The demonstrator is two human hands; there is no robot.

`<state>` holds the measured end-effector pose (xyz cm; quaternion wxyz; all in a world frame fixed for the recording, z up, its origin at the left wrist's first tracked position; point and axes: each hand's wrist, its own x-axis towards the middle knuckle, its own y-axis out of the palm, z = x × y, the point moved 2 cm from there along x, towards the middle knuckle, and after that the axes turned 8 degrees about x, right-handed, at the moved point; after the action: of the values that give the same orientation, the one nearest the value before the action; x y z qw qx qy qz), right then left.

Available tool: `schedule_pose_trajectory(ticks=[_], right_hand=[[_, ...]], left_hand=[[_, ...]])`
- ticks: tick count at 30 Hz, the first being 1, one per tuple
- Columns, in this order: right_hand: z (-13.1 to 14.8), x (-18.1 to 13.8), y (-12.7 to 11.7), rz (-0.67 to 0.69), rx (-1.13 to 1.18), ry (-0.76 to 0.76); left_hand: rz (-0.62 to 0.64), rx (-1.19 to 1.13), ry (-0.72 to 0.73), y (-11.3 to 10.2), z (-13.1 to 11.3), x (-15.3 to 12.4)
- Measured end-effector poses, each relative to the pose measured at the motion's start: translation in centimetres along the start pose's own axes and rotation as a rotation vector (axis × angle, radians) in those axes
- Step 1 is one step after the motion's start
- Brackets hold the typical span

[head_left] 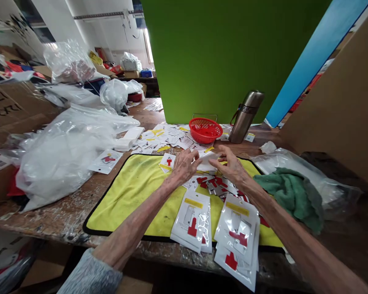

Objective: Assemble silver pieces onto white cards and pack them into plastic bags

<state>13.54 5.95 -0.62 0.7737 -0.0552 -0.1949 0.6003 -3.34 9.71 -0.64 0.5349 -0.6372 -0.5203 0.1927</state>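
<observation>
My left hand (184, 165) and my right hand (231, 165) meet over the far edge of a yellow mat (135, 192). Together they pinch a small white packet (207, 160) between their fingertips. Just below the hands lies a heap of loose red pieces and small packets (216, 183). Two stacks of clear packets with yellow strips and red parts inside rest at the mat's near edge, one stack (192, 220) under my left forearm, the other stack (238, 239) beside my right forearm.
A red basket (205, 130) and a metal flask (244, 116) stand behind the mat, among scattered white cards (159, 139). Large clear plastic bags (64, 155) crowd the left. A green cloth (290, 194) lies right. A green board (221, 53) rises behind.
</observation>
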Motion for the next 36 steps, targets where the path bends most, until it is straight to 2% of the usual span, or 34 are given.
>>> schedule_pose_trajectory(ticks=[1, 3, 4, 6, 8, 10, 12, 14, 16, 17, 18, 19, 22, 23, 24, 28, 30, 33, 36], right_hand=[[0.2, 0.3, 0.5, 0.02, 0.062, 0.011], [0.8, 0.2, 1.5, 0.051, 0.18, 0.032], [1.1, -0.3, 2.0, 0.044, 0.25, 0.04], [1.8, -1.9, 2.9, 0.022, 0.417, 0.07], [2.4, -3.6, 3.6, 0.071, 0.54, 0.132], [3.0, -4.8, 3.7, 0.147, 0.515, 0.185], [3.6, -5.0, 3.1, 0.199, 0.4, 0.188], [4.2, -4.5, 2.3, 0.307, 0.285, 0.154], [4.9, -4.0, 2.0, 0.523, 0.209, 0.125], [5.3, -3.9, 2.1, 0.631, 0.188, 0.12], [5.5, -4.0, 2.3, 0.713, 0.177, 0.12], [5.7, -4.2, 2.6, 0.756, 0.177, 0.125], [5.9, -5.3, 3.9, 0.731, 0.241, 0.168], [5.9, -5.8, 4.4, 0.707, 0.259, 0.178], [5.8, -6.2, 4.9, 0.682, 0.261, 0.171], [6.0, -7.5, 6.7, 0.576, 0.123, 0.028], [6.2, -7.9, 7.2, 0.544, 0.062, -0.039], [6.3, -8.1, 7.4, 0.579, 0.069, -0.037], [6.0, -8.1, 7.3, 0.68, 0.187, 0.068]], left_hand=[[-0.072, -0.052, -0.021, -0.6, 0.0, -0.6], [-0.201, -0.262, -0.229, -1.6, 0.4, -2.0], [-0.204, -0.436, -0.378, -1.8, 0.7, -2.7], [-0.089, -0.88, -0.608, -1.7, 0.8, -3.9], [0.022, -1.269, -0.632, -1.8, 0.5, -4.8], [0.044, -1.41, -0.541, -2.6, 0.4, -5.5], [0.149, -1.329, -0.444, -3.7, 0.6, -6.2], [0.342, -1.168, -0.335, -4.7, 1.1, -6.9], [0.478, -1.005, -0.217, -5.7, 1.6, -7.4], [0.501, -0.91, -0.164, -6.1, 1.9, -7.7], [0.476, -0.795, -0.122, -6.6, 2.1, -7.8], [0.384, -0.658, -0.101, -7.1, 2.2, -8.0], [-0.074, -0.266, -0.161, -8.3, 2.2, -8.8], [-0.152, -0.228, -0.19, -8.3, 2.0, -9.2], [-0.154, -0.261, -0.206, -8.1, 1.7, -9.6], [0.089, -0.701, -0.211, -6.5, 1.0, -10.8], [0.119, -0.852, -0.248, -6.1, 1.0, -11.1], [0.17, -0.94, -0.289, -6.0, 1.2, -11.2], [0.231, -0.953, -0.309, -6.0, 1.4, -11.4]])
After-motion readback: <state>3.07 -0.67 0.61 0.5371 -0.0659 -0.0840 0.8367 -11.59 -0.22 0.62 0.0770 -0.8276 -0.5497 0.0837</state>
